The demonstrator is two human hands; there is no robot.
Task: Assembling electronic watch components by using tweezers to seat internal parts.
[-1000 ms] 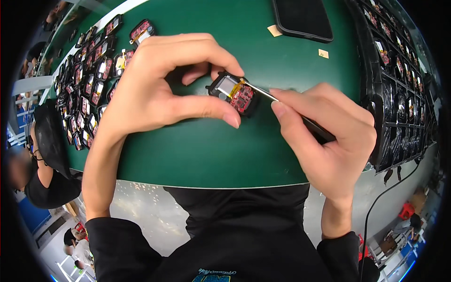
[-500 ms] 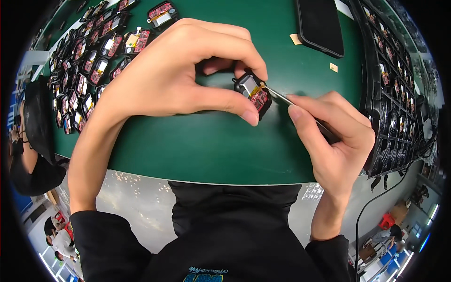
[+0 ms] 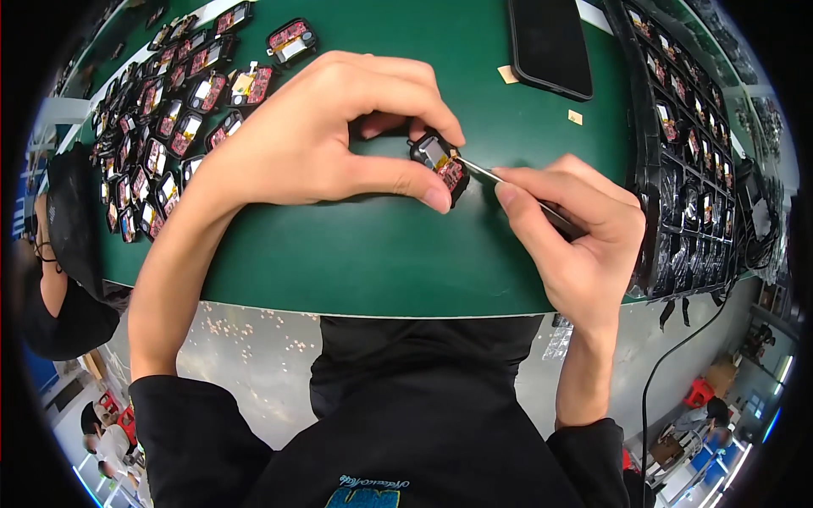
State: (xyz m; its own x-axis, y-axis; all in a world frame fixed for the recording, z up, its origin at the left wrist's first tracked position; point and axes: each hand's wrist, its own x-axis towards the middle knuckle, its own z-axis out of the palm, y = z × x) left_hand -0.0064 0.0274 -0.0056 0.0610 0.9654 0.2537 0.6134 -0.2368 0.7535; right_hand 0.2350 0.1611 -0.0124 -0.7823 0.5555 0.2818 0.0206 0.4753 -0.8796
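Between thumb and fingers, my left hand [image 3: 339,140] grips a small black electronic device housing [image 3: 451,172] at its sides, just above the table. Its uncovered inside shows a silver rectangular part, a red circuit board and a bit of yellow tape or flex. My right hand [image 3: 580,224] pinches metal tweezers [image 3: 481,171], whose tip touches or hovers at the edge of the housing near the yellow part. Whether the tip holds anything is too small to tell.
Many similar open housings [image 3: 188,131] lie across the left of the green table [image 3: 381,262]. A black phone [image 3: 550,46] rests at the back right, near small tan pieces [image 3: 575,117]. Black trays of devices [image 3: 690,144] line the right side. Another person's arm [image 3: 52,279] is at far left.
The whole view has shifted slightly, so the table things appear displaced. Both hands keep their grips, and the tweezers' tip stays at the same edge of the housing.
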